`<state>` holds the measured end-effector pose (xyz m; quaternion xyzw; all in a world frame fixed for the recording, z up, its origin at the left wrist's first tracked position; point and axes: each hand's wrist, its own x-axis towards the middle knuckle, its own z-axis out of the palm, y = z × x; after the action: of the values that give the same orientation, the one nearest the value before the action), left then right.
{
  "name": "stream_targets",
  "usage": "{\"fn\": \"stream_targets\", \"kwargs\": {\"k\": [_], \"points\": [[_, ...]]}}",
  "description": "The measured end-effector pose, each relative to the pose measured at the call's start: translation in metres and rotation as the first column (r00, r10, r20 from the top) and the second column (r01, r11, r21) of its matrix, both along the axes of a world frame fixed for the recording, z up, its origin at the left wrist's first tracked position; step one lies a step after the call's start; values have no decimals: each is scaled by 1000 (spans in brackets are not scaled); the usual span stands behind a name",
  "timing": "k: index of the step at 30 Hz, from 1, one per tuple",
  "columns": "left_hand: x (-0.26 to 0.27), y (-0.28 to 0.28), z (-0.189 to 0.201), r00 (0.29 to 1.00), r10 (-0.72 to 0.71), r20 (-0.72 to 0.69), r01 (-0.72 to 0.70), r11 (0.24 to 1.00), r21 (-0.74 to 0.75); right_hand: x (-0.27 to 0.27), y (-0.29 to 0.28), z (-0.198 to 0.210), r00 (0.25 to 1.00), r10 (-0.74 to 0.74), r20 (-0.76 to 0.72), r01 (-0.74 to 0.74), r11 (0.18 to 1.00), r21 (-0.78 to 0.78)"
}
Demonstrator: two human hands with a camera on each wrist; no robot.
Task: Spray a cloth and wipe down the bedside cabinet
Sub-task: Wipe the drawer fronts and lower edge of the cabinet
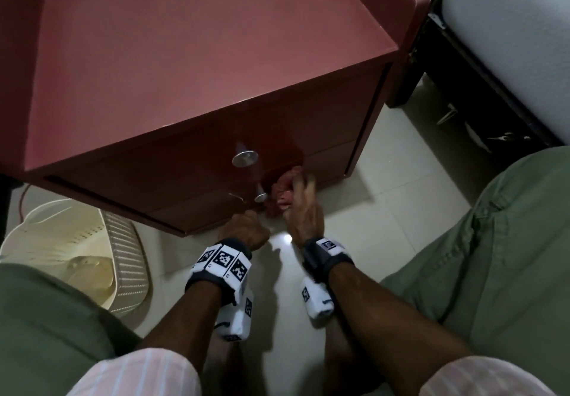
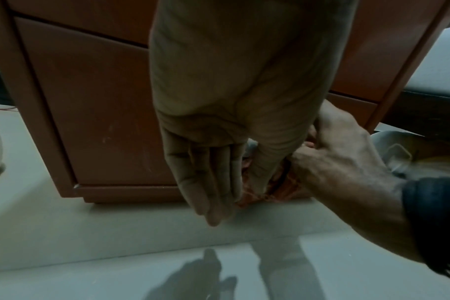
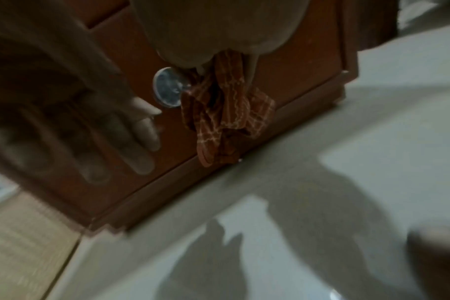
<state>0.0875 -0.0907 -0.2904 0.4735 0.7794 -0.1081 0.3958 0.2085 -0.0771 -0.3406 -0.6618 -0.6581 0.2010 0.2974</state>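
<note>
The red-brown bedside cabinet stands in front of me with two drawers, each with a round metal knob. My right hand grips a bunched orange-red checked cloth against the lower drawer front, right of the lower knob. In the right wrist view the cloth hangs from the right hand beside the knob. My left hand is low at the cabinet's bottom edge, left of the cloth, its fingers straight and pointing down, holding nothing. No spray bottle is in view.
A cream plastic basket lies on the floor at the left. A bed with a pale mattress on a dark frame stands close to the cabinet's right side. Pale floor tiles lie between my knees.
</note>
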Motion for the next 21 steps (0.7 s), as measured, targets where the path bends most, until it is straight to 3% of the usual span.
{"fn": "stream_targets", "kwargs": {"k": [2, 4, 5, 6, 8, 10, 12, 13, 16, 18, 19, 21], "points": [[0, 2, -6, 994, 14, 104, -19, 999, 49, 21, 19, 0, 946, -289, -149, 279, 956, -89], [2, 4, -8, 985, 14, 173, -26, 997, 66, 41, 47, 12, 724, -605, -331, 579, 794, -185], [3, 4, -9, 984, 9, 178, -19, 998, 58, 48, 57, 18, 623, -670, -403, 659, 728, -191], [4, 4, -10, 984, 4, 179, -14, 998, 58, 47, 60, 22, 596, -686, -417, 678, 708, -195], [5, 5, -14, 988, 10, 154, -19, 998, 58, 27, 43, 26, 725, -597, -344, 548, 802, -236], [6, 5, -12, 994, -10, 109, 7, 1000, 29, -5, 11, 18, 888, -327, -323, 266, 939, -219], [5, 6, -10, 995, -51, 89, 52, 999, -3, -28, -14, 10, 963, -104, -248, 74, 989, -129], [2, 6, -11, 995, -58, 84, 60, 998, -15, -33, -18, 8, 976, -81, -203, 71, 996, -58], [-23, 8, -43, 997, 24, 75, -25, 1000, 16, -17, 6, 13, 920, -278, -276, 318, 941, 114], [-28, 8, -49, 989, 85, 119, -90, 995, 34, 10, 36, 18, 761, -515, -396, 593, 798, 102], [-23, 4, -36, 985, 89, 150, -97, 994, 42, 23, 49, 16, 695, -570, -438, 666, 741, 92], [-12, -1, -16, 979, 94, 183, -106, 992, 60, 34, 60, 15, 658, -597, -458, 685, 728, 35]]}}
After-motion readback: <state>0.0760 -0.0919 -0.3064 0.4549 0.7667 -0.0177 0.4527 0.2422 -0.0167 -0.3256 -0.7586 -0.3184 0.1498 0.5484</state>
